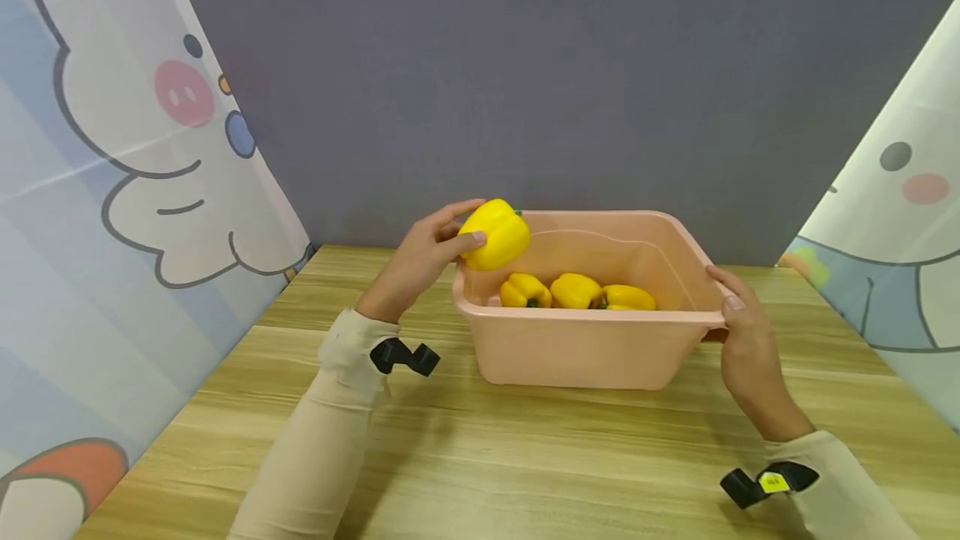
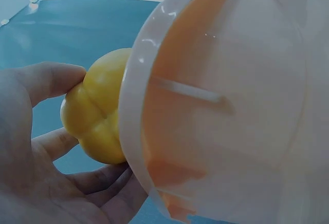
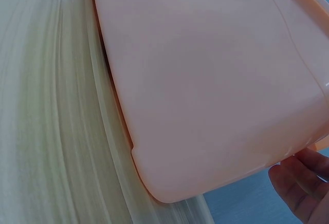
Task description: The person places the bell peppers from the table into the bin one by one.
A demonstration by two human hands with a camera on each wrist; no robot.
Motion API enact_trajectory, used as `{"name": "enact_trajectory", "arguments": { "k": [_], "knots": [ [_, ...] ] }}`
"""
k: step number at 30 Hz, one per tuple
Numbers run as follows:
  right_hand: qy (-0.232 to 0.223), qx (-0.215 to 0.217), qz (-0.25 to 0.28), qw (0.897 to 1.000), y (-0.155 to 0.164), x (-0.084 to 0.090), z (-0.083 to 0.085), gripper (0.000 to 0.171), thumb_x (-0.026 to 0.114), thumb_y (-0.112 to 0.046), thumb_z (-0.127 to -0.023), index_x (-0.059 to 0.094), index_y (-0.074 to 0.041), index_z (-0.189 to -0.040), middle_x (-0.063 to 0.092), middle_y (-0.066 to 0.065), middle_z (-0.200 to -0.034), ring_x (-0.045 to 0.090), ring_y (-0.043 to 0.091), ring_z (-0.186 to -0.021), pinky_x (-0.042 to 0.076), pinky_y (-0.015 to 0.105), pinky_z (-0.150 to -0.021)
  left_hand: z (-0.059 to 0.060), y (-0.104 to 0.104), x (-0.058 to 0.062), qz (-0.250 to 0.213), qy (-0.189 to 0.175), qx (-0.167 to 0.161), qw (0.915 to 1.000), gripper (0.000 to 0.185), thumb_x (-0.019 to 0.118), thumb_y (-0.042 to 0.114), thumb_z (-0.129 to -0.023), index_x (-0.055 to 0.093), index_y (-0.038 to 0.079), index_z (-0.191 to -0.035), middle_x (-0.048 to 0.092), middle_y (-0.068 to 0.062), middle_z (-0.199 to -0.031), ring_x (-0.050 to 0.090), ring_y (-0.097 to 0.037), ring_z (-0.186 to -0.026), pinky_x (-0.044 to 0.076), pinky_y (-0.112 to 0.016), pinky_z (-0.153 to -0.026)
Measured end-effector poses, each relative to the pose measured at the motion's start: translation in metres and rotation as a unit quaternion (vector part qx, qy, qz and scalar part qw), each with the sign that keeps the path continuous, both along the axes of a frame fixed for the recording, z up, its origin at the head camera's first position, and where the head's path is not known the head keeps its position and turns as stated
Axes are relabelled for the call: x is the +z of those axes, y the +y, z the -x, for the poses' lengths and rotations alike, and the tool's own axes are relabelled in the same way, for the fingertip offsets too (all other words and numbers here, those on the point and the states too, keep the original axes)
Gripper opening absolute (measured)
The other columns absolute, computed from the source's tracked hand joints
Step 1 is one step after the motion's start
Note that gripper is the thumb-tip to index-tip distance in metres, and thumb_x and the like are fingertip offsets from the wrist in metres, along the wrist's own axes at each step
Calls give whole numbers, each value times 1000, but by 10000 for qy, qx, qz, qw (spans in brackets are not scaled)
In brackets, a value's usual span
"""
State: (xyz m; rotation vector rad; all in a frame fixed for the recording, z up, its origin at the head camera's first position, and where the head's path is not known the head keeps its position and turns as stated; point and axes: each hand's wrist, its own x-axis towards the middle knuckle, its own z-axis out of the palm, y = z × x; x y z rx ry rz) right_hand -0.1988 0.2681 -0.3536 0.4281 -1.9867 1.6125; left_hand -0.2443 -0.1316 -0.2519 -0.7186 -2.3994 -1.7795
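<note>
My left hand (image 1: pixel 427 252) grips a yellow bell pepper (image 1: pixel 497 233) above the left rim of a pink plastic tub (image 1: pixel 577 348). In the left wrist view the thumb and fingers curl round the pepper (image 2: pixel 97 111), and the tub's rim (image 2: pixel 134 80) covers part of it. Inside the tub lie more yellow bell peppers (image 1: pixel 576 291) in a row, their lower parts hidden by the front wall. At the tub's right end my right hand (image 1: pixel 750 348) holds the rim, thumb on top and fingers beneath, as the right wrist view also shows its fingers (image 3: pixel 295 183) under the edge.
The tub stands on a wood-grain table (image 1: pixel 480 457). Behind it rises a dark grey panel (image 1: pixel 570 73), with cartoon-printed sheets (image 1: pixel 112 190) at both sides. A black wrist mount (image 1: pixel 405 357) sits on each sleeve.
</note>
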Motion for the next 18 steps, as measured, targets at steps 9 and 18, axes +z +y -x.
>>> {"name": "enact_trajectory", "arguments": {
  "k": [9, 18],
  "knots": [
    [115, 222, 195, 9995, -2, -1, 2, 44, 33, -19, -110, 47, -5, -149, 51, 2, -130, 58, 8, -81, 49, 15, -67, 2, 2, 6, 205, -83, -17, 9998, 53, 67, 36, -97, 51, 31, -147, 66, -5, -124, 63, -23, -106, 51, -41, -91],
    [57, 18, -47, 10000, 1, -1, -1, 44, 31, -21, -111, 46, -6, -150, 50, -2, -131, 57, 7, -83, 49, 14, -68, 9, 11, 10, 320, -280, -104, 9990, 53, 71, 37, -94, 55, 32, -143, 68, -4, -120, 64, -23, -105, 51, -47, -95]
  ]
}}
